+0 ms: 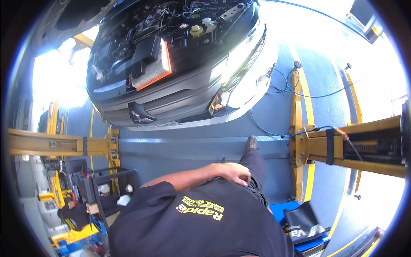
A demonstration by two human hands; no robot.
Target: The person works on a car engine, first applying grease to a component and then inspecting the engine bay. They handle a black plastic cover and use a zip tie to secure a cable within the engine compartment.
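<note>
From where I stand, the left hand (235,173) is held across the body, fingers loosely curled and knuckles up, just in front of the shirt (205,231). I can't tell whether anything sits under those fingers; the palm side is turned away from me. The right hand is out of view, so I can't tell its grip either.

Right beside the left hand is a dark trouser leg (256,166), and just ahead of it a shoe (251,142) planted on the grey-blue floor (188,149).

Farther ahead of the hand stands the car (182,103), its engine bay exposed. The filter (152,73) is ahead and to the left of the hand, well apart from it: a pale block with an orange rim, lying tilted on the front edge of the bay, with a black box (147,49) against it. Beyond that, among the dark engine parts, I can see a yellowish cap (196,30).

To the hand's right is a yellow lift post (319,143), with a blue hose (314,97) looping beside it. Behind the hand on that side, a black bag (302,222) rests on a blue surface (279,209). Far to the left is a second lift post (64,144), and behind it a co-worker (75,216) in dark clothes near a black cart (99,187).
</note>
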